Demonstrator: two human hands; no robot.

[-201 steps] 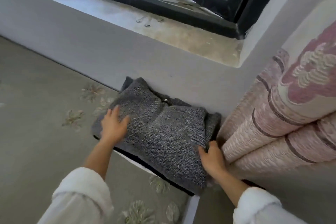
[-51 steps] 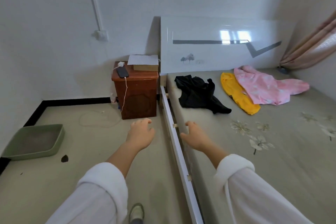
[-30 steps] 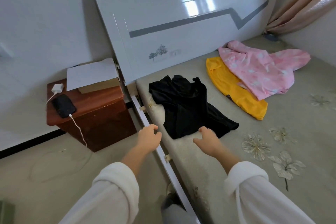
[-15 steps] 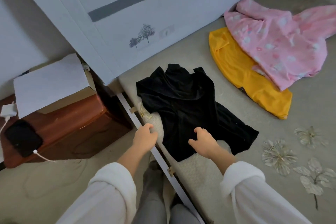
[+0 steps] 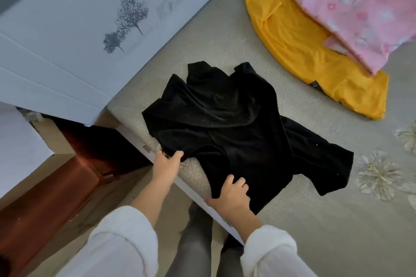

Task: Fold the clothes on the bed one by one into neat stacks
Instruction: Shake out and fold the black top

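A crumpled black garment [image 5: 234,128] lies on the grey-green bed [image 5: 337,231] near its left edge and the headboard. My left hand [image 5: 165,168] pinches the garment's near left edge at the mattress side. My right hand [image 5: 231,195] grips its bottom corner with curled fingers. Further back on the bed lies a yellow garment [image 5: 315,60], partly covered by a pink flowered garment [image 5: 351,0] at the top right.
The white headboard [image 5: 78,29] with a tree print stands at the upper left. A brown bedside cabinet [image 5: 51,193] with a white box on top sits left of the bed. My grey-trousered legs stand against the white bed rail [image 5: 193,193].
I have stepped up to the bed and leaned over the black garment. Both hands, empty and apart from it before, now hold its near edge.
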